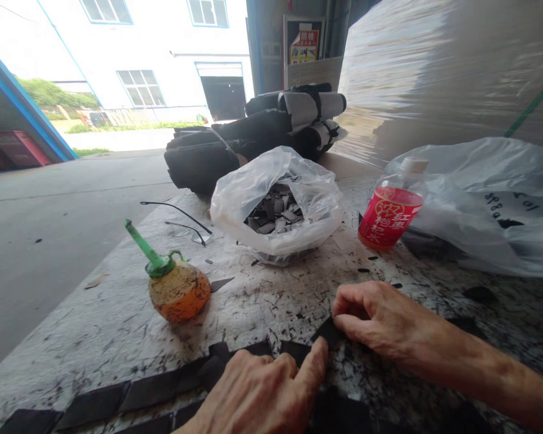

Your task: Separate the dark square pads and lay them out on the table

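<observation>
Speckled table [113,331]. Beyond its clear bag [235,208] of dark scraps [278,211] lie black rolls [253,129]. Left hand [265,389], palm down: its grip cannot be told, fingers partly hidden. Right hand [375,319]: thumb and fingertips pinched narrow. Red-labelled bottle [387,214], right of the bag; orange oiler [178,289], nearer, left. Between the hands, a black piece [326,330], pinched by the right, touched by the left forefinger.

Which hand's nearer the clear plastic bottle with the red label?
Right. The right hand is on the near side of the clear plastic bottle with the red label, not touching it. The left hand is farther off, lower and to the left in view.
</observation>
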Available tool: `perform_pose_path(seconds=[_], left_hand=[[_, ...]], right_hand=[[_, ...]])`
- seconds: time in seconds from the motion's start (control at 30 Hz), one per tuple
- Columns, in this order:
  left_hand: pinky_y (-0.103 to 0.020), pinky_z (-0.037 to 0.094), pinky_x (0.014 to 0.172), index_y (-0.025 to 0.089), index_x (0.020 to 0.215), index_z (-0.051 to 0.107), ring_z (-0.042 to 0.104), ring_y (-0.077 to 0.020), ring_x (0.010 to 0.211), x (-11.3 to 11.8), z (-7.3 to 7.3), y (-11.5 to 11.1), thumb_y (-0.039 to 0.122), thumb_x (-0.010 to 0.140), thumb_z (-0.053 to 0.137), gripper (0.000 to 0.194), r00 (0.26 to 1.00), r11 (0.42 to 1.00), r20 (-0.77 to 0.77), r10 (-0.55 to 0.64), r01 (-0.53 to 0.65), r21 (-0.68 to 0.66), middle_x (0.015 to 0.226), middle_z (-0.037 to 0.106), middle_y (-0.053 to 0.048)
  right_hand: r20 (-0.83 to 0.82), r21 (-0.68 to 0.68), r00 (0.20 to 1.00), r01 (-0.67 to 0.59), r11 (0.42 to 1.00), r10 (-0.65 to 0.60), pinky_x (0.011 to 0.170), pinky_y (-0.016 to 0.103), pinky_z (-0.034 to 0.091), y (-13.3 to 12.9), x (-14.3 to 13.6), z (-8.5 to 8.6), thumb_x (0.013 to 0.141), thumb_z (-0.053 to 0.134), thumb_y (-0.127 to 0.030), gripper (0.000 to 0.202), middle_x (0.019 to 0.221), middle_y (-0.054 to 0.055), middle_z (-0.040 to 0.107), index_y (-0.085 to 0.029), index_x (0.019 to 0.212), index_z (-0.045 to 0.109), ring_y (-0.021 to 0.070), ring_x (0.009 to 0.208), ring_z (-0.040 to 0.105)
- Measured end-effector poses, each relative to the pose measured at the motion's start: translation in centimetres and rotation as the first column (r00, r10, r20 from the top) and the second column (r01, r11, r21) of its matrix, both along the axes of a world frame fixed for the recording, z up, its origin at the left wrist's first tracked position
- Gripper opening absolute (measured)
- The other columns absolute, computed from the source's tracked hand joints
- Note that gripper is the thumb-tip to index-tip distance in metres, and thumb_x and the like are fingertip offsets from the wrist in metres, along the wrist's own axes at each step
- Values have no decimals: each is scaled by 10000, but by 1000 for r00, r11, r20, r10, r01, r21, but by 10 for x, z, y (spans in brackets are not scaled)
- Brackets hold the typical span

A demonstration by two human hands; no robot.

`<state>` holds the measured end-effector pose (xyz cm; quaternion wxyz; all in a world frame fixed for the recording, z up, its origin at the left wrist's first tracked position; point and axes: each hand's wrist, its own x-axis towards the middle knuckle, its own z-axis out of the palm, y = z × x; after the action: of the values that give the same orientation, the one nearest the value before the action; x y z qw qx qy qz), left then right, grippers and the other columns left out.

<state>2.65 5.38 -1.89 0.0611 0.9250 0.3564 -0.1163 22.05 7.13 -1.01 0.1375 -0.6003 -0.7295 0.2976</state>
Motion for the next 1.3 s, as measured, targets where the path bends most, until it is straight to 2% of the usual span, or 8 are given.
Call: perform_pose_path(seconds=[0.27, 0.43, 0.5, 0.6, 0.7, 0.8, 1.0, 1.3], left_hand=[[-315, 170, 372, 245, 1353, 253, 584, -193, 467, 2, 1, 2, 190, 821, 460, 573, 1000, 1000, -7, -8, 8, -23, 771, 681, -42], [-323, 186, 373, 243, 1327, 307, 618, -215, 515, 1, 4, 3, 169, 825, 444, 526, 1000, 999, 20, -9, 10, -50, 719, 676, -17], [-323, 193, 379, 245, 1325, 310, 621, -218, 525, 0, 4, 2, 155, 825, 428, 522, 1000, 999, 25, -5, 6, -44, 725, 676, -20], [-317, 191, 371, 234, 1346, 268, 608, -204, 502, 1, 5, 1, 111, 813, 393, 561, 1000, 1000, 29, -4, 5, -30, 729, 678, -24], [-310, 178, 351, 196, 1366, 214, 597, -197, 482, 3, 7, 1, 82, 788, 365, 608, 1000, 998, 13, -27, 28, -63, 729, 677, -28], [-304, 187, 350, 205, 1339, 281, 600, -201, 478, 5, 10, 2, 77, 802, 317, 553, 1000, 994, 6, -9, 10, -106, 718, 674, -23], [-298, 291, 447, 249, 1187, 447, 638, -238, 630, -4, 15, 4, 232, 837, 409, 352, 997, 973, 54, 59, -46, -227, 808, 674, -37], [-266, 347, 494, 282, 1088, 496, 623, -194, 634, -10, 17, 2, 93, 725, 380, 425, 989, 953, 110, 101, -64, -296, 820, 673, -13]], right_hand=[[18, 59, 1000, -20, 998, 19, 495, 200, 298, 3, 1, -5, 713, 483, -142, 107, 573, -57, 547, -191, 633, 534, 84, 536, 463], [20, 157, 998, 58, 986, -62, 532, 212, 361, 5, 7, 1, 777, 463, -166, 143, 641, -51, 584, -224, 803, 591, 101, 577, 514], [-16, 326, 999, 40, 944, -37, 644, 203, 413, 1, 11, 0, 791, 438, -140, 201, 779, -34, 629, -228, 866, 603, 100, 703, 567], [7, 559, 994, -93, 824, 108, 763, 168, 428, -14, 14, -6, 787, 382, -60, 303, 897, -13, 639, -215, 921, 605, 84, 841, 584], [168, 675, 967, -254, 693, 192, 813, 200, 447, -32, 11, -18, 800, 366, -57, 342, 954, 3, 658, -211, 967, 621, 113, 901, 591], [326, 732, 935, -342, 589, 138, 809, 280, 465, -41, 7, -30, 847, 321, -89, 369, 957, 9, 683, -210, 986, 642, 160, 887, 611], [447, 738, 893, -397, 546, 45, 792, 311, 459, -45, 0, -36, 932, 207, -175, 449, 983, 16, 684, -235, 1028, 642, 169, 893, 614], [507, 742, 862, -428, 516, -14, 785, 337, 427, -51, -3, -39, 932, 170, -163, 484, 976, 10, 685, -261, 1038, 632, 163, 893, 607]])
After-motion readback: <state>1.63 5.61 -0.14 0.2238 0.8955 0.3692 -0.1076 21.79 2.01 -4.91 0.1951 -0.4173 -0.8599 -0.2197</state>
